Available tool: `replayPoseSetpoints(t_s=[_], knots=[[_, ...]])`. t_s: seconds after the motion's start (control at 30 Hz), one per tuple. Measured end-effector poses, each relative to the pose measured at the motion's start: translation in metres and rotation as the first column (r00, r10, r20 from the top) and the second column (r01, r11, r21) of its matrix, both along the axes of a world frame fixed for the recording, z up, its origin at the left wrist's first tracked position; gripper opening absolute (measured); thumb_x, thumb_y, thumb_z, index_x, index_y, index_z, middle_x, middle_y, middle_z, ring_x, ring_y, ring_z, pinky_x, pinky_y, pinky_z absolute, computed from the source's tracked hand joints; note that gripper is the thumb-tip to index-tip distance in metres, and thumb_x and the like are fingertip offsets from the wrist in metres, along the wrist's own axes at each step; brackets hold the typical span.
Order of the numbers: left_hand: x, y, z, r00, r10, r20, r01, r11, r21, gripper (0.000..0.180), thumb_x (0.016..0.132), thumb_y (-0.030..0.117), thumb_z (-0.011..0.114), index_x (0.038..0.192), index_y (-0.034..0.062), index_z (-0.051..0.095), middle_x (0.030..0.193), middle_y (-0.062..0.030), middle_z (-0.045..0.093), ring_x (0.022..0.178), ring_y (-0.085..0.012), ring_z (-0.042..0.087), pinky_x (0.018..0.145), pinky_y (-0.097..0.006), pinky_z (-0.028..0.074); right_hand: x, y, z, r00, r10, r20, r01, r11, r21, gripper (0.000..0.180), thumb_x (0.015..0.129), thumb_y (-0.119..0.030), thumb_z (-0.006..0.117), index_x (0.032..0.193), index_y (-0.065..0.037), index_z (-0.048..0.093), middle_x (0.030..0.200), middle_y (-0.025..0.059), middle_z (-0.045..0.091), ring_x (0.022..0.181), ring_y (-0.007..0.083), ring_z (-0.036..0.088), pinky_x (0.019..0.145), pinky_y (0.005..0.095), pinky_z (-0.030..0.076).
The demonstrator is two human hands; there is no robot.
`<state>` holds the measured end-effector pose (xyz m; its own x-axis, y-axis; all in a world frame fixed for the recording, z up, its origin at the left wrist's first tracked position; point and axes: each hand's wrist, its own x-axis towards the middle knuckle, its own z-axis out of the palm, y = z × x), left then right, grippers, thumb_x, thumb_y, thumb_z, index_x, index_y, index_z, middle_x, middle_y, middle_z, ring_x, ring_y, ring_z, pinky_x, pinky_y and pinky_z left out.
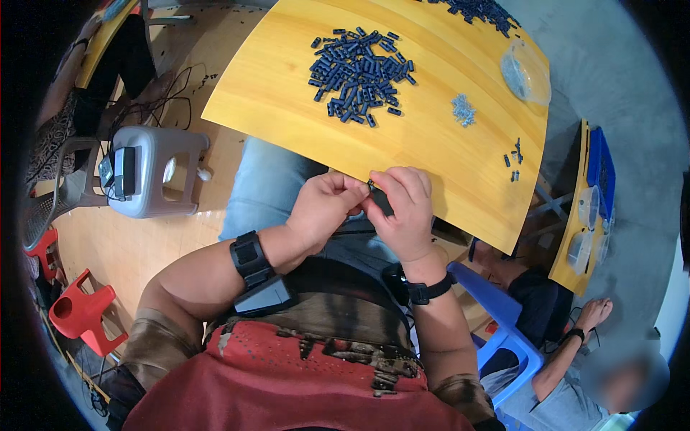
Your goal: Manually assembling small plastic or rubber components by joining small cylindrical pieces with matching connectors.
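Both my hands meet at the near edge of the yellow wooden table (280, 115), fingertips pinched together. Between them shows a small black plastic part (371, 185), mostly covered by my fingers. My left hand (327, 205) grips it from the left, thumb and forefinger closed. My right hand (404, 212) pinches it from the right. Beyond my hands lies a big heap of small black plastic parts (359, 75). To its right sits a little pile of silvery screws (463, 110). A few loose black pieces (517, 154) lie near the table's right side.
A clear plastic tub (525, 75) stands at the table's far right, by another dark heap (478, 13). On the left are a grey stool (154, 172) with black devices on it and a red stool (85, 312). Another person (560, 381) sits at right near a blue chair (507, 330).
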<state>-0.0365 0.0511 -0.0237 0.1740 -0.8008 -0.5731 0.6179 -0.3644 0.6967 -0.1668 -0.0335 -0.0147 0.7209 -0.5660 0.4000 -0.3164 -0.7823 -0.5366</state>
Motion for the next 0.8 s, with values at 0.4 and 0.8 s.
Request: replayPoseSetpoints(t_s=[0.4, 0.8], knots=[[0.0002, 0.007, -0.0048, 1.0, 0.007, -0.025, -0.005, 0.997, 0.072, 0.015, 0.093, 0.014, 0.057, 0.088, 0.0008, 0.063, 0.072, -0.002, 0.061, 0.055, -0.0064, 0.049, 0.049, -0.02, 0.039, 0.0025, 0.0053, -0.0007, 0.998, 0.026, 0.059, -0.026, 1.0, -0.001, 0.033, 0.059, -0.005, 0.074, 0.091, -0.006, 0.066, 0.091, 0.0061, 0.055, 0.089, 0.027, 0.052, 0.081, 0.0391, 0.04], [0.0014, 0.0071, -0.0055, 0.998, 0.014, -0.062, -0.01, 0.997, 0.07, 0.013, 0.093, 0.013, 0.057, 0.091, 0.0016, 0.063, 0.071, -0.0029, 0.061, 0.056, -0.0072, 0.051, 0.046, -0.02, 0.038, 0.0007, 0.0091, -0.0013, 1.0, 0.021, 0.02, -0.021, 1.0, -0.014, 0.034, 0.059, -0.005, 0.074, 0.092, -0.007, 0.067, 0.09, 0.0061, 0.054, 0.088, 0.0264, 0.051, 0.08, 0.0385, 0.039]])
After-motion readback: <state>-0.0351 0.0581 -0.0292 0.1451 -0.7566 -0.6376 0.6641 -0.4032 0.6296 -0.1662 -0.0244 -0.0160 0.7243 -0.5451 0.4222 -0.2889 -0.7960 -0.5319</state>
